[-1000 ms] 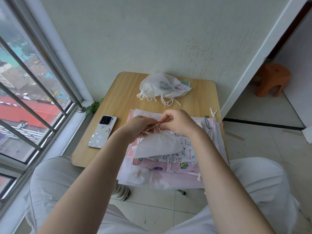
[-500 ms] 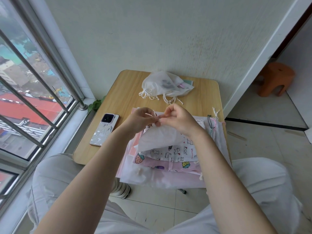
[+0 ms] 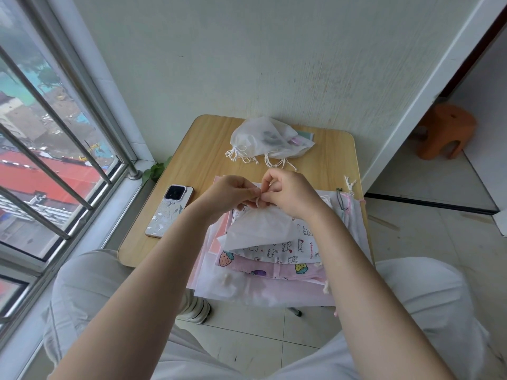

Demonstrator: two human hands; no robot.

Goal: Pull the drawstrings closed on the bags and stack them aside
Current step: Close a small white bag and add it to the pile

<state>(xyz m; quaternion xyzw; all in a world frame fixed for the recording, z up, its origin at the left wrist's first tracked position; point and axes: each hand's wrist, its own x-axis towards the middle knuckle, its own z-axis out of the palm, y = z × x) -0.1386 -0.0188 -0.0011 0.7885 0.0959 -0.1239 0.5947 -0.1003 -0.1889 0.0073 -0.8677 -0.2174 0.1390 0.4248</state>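
A small white drawstring bag [image 3: 258,229] hangs from my fingers above a pile of flat bags [image 3: 274,259] on the near half of the wooden table [image 3: 203,154]. My left hand [image 3: 230,192] and my right hand [image 3: 288,192] meet at the bag's mouth, both pinching its white drawstring. The pile holds a white bag with cartoon animals, a pink one with strawberries and pale pink ones under them. At the table's far edge lies a heap of white bags with drawn strings [image 3: 269,141], their knotted cords trailing toward me.
A phone [image 3: 170,211] in a silvery case lies on the table's left side. Window bars [image 3: 55,138] run along the left, a wall stands behind the table. An orange stool [image 3: 444,130] is on the floor at right. My knees flank the table's near edge.
My hands have risen slightly with the white bag and drawn closer together at its mouth. The bag's top looks more gathered than before.
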